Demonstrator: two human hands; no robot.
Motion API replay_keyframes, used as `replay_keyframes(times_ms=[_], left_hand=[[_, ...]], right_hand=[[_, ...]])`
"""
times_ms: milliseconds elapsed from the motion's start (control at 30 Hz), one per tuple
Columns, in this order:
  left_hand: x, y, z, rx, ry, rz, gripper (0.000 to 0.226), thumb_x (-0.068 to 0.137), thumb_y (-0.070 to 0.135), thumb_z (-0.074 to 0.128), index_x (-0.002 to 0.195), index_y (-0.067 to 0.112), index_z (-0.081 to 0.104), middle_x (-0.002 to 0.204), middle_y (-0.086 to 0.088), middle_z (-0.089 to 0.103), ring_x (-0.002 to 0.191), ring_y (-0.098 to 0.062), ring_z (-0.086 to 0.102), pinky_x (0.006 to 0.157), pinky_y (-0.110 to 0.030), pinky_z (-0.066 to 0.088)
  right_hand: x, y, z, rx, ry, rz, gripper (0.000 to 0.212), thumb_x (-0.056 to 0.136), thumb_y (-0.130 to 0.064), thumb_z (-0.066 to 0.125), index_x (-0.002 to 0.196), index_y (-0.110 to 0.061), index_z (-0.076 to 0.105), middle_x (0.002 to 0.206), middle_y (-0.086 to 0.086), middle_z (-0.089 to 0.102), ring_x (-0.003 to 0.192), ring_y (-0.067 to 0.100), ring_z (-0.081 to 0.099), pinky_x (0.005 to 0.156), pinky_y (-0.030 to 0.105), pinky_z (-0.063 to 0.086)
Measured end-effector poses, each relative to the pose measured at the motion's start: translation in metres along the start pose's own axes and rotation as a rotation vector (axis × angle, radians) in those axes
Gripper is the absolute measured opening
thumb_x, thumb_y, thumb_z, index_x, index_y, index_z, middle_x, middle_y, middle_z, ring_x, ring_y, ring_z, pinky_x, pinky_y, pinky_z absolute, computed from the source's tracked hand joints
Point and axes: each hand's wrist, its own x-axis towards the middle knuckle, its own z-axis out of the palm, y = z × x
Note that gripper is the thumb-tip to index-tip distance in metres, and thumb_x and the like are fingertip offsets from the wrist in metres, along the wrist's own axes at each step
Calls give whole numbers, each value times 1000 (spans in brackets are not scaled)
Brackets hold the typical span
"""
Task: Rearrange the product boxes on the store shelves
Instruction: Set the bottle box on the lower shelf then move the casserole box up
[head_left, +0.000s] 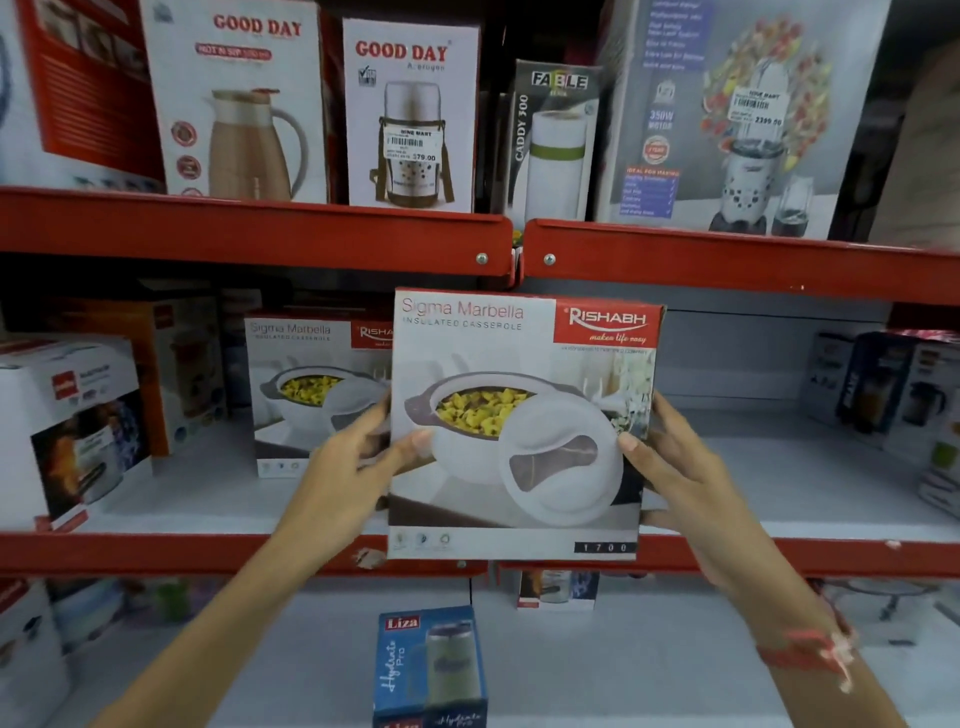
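You face red shelving (260, 234) in three tiers, and the middle shelf (779, 483) is where this move gets settled: bare white surface runs off to the right of what you hold, while to the left it is occupied. The casserole box (519, 426) is upright and square to you, print facing out, its bottom edge level with the shelf's red front lip, so it sits at the mouth of the shelf, not inside it. I judge it lifted clear, not resting, though the lip hides the underside. Just behind and to its left stands a twin casserole box (306, 389), partly covered by yours.

Your left hand (353, 467) clamps the box's left edge, thumb across the front. Your right hand (680, 467) clamps the right edge the same way, thumb on the face, fingers behind. Both are equally near; pushing straight back sets it beside the twin.
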Motion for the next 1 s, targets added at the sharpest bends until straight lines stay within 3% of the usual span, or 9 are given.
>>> replay_keyframes(times_ms=[133, 300, 433, 533, 667, 733, 833, 933, 1000], left_hand=[[-31, 4, -36, -37, 20, -31, 47, 78, 43, 59, 124, 42, 56, 99, 32, 71, 95, 5, 68, 85, -24, 53], [-54, -2, -67, -34, 3, -33, 44, 80, 39, 58, 123, 49, 52, 99, 35, 70, 97, 9, 66, 77, -11, 49], [-56, -13, -83, -32, -1, -27, 42, 81, 37, 57, 120, 52, 52, 100, 34, 71, 96, 9, 67, 78, -12, 51], [-53, -22, -97, -14, 6, -9, 40, 81, 39, 57, 118, 54, 52, 99, 37, 69, 96, 11, 65, 79, -14, 53], [-38, -42, -116, 26, 65, 36, 49, 85, 42, 55, 133, 47, 46, 108, 36, 67, 99, 9, 65, 78, -9, 52], [-27, -59, -124, 41, 103, 48, 50, 86, 47, 55, 134, 48, 43, 111, 36, 65, 101, 5, 67, 84, -21, 55], [-11, -89, -136, 81, 137, 58, 60, 78, 62, 54, 135, 50, 40, 110, 43, 60, 99, 2, 68, 93, -31, 54], [0, -114, -146, 74, 170, 41, 66, 72, 69, 55, 134, 53, 39, 99, 49, 60, 96, 3, 69, 90, -20, 53], [5, -124, -149, 88, 183, 38, 58, 79, 60, 56, 134, 52, 38, 95, 52, 58, 94, 6, 68, 87, -11, 50]], right_hand=[[-31, -20, 10, 14, -72, -9, 55, 94, -26, 59, 129, -63, 41, 133, -25, 60, 127, -6, 51, 92, 16, 46], [-51, -35, 31, 43, -89, 47, 63, 83, -36, 64, 136, -60, 41, 136, -26, 58, 128, 9, 55, 99, 51, 52], [-53, -38, 51, 54, -79, 65, 61, 84, -34, 65, 134, -62, 42, 136, -26, 57, 126, 11, 57, 103, 55, 49], [-45, -32, 68, 63, -71, 39, 60, 88, -31, 63, 132, -63, 39, 138, -28, 54, 128, 5, 52, 102, 40, 47], [-22, -21, 103, 63, -99, -45, 58, 93, -24, 60, 127, -65, 36, 131, -37, 51, 115, -22, 47, 83, 10, 44], [-8, -12, 125, 72, -99, -76, 58, 94, -17, 59, 126, -60, 38, 122, -42, 52, 105, -30, 49, 78, 4, 51], [9, 3, 158, 100, -116, -89, 61, 92, -17, 58, 144, -40, 36, 137, -28, 52, 120, -19, 50, 103, 29, 51], [18, 16, 181, 90, -122, -78, 71, 86, -34, 61, 150, -39, 32, 149, -19, 47, 134, -4, 46, 110, 47, 44], [22, 22, 191, 88, -105, -71, 69, 86, -39, 61, 148, -44, 32, 151, -18, 45, 139, 4, 42, 109, 54, 43]])
